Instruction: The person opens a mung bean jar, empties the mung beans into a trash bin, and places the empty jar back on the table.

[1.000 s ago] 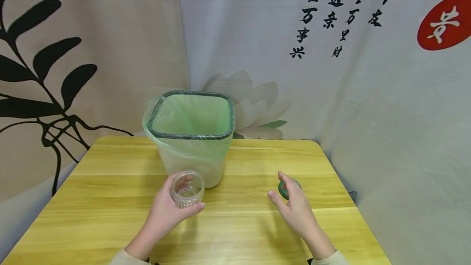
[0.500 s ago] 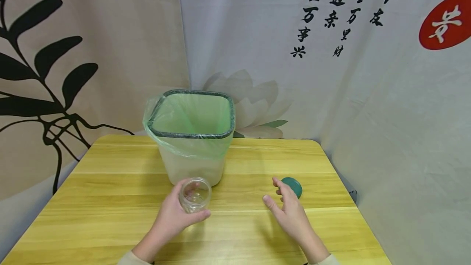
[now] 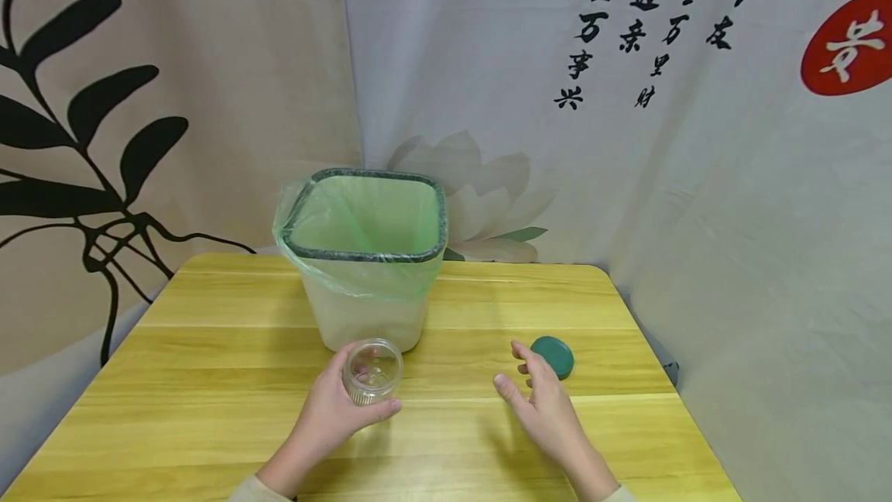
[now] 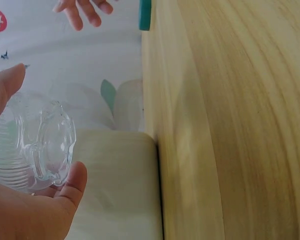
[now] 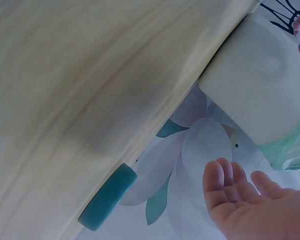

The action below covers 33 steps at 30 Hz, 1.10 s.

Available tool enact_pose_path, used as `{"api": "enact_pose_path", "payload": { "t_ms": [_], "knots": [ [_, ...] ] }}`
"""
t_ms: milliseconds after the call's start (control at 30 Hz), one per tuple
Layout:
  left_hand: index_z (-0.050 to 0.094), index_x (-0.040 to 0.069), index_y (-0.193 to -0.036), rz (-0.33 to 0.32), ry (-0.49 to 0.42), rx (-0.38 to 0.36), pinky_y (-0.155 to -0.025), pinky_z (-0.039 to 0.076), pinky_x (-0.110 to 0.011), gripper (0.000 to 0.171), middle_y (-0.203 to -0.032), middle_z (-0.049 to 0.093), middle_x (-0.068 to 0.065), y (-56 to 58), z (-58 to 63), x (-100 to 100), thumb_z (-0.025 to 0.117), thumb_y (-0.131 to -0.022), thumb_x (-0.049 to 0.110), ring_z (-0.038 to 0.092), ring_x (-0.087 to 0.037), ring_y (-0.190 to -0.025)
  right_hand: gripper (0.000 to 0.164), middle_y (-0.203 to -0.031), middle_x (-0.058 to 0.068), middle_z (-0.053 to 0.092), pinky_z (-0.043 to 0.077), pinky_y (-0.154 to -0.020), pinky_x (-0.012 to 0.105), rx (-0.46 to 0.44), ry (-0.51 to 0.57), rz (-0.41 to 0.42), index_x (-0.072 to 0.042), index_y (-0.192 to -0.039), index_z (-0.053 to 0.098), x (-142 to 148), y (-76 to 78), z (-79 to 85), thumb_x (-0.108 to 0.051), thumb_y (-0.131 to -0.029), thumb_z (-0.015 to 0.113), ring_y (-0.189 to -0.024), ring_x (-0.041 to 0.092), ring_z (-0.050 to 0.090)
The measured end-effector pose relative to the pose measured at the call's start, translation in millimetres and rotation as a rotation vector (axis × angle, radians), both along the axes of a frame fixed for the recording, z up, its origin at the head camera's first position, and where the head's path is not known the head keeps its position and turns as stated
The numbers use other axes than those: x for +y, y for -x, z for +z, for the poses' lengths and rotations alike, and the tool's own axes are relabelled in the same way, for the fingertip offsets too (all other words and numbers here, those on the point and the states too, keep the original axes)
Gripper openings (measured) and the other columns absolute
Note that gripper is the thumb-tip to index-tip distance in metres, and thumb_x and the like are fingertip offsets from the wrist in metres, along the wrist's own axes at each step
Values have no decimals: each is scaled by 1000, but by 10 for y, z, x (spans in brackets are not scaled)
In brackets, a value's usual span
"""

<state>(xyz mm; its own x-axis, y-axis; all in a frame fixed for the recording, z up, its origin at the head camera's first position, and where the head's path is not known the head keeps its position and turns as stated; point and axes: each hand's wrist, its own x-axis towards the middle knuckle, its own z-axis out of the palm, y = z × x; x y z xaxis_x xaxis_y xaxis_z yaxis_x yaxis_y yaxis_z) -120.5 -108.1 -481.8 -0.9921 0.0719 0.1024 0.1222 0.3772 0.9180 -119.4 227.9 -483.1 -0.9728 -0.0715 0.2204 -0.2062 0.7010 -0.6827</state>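
My left hand grips a clear ribbed jar above the table, thumb on the near side, its round mouth facing up toward the head camera. In the left wrist view the see-through jar sits between thumb and fingers. A round green lid lies flat on the table at the right. Beside it, my right hand hovers with fingers loosely bent and holds nothing. The right wrist view shows a gap between that hand and the lid.
A whitish bin with a dark rim and a green plastic liner stands behind the jar. The wooden table ends at a printed cloth backdrop at the back.
The lid has left my right hand and lies on the table. That hand has drawn back slightly left and down. My left hand has shifted the jar a little right and nearer.
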Motion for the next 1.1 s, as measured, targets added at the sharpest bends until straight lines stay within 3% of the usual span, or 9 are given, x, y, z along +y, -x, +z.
{"api": "enact_pose_path", "payload": {
  "t_ms": [733,1100],
  "knots": [
    [46,13,-155,25,19,-19,-107,55,-57,101,-145,64,-13,2,2,51,101,-72,37,64,-35,-131,62,-150,6,61,56,-105,55,-20,23,-9,-10,-158,50,-7,-67,-20,-39,-105,68,-127,30,61],
    [49,13,-152,-27,19,-31,-102,58,-49,98,-137,68,-7,91,-56,186,101,-72,34,66,-28,-125,63,-147,3,63,58,-101,47,-62,-23,2,-13,-157,52,-1,-94,38,-48,-106,64,-126,27,62]
  ]
}}
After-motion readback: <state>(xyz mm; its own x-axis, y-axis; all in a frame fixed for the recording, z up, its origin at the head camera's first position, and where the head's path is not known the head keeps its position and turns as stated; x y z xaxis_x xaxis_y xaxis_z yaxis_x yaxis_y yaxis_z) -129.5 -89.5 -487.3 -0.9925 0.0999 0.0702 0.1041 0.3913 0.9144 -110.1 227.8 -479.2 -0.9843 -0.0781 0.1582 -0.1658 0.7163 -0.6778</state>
